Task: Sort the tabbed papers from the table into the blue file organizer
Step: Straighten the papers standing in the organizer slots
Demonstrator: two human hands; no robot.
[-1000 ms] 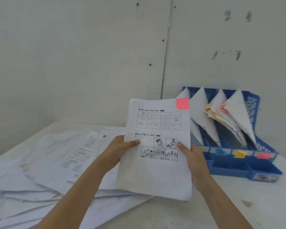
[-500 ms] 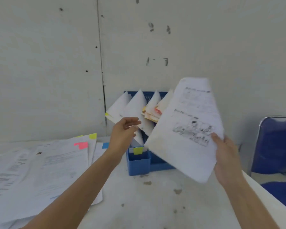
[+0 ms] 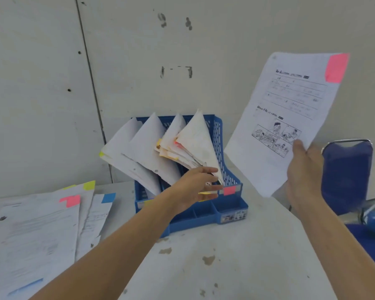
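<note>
Fingers (image 3: 208, 169) of L hand (image 3: 190, 187) straight, empty: let go of sheet (image 3: 290, 109), now at organizer (image 3: 232, 211) pink slot, table (image 3: 225, 267) far edge. R hand (image 3: 305, 167) alone pinches sheet, aloft over right edge. Prob slot-in next.

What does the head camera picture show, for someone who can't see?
A right hand holds up a pink-tabbed paper beside a blue file organizer, while the left hand reaches for its papers. More tabbed papers lie on the table.
</note>
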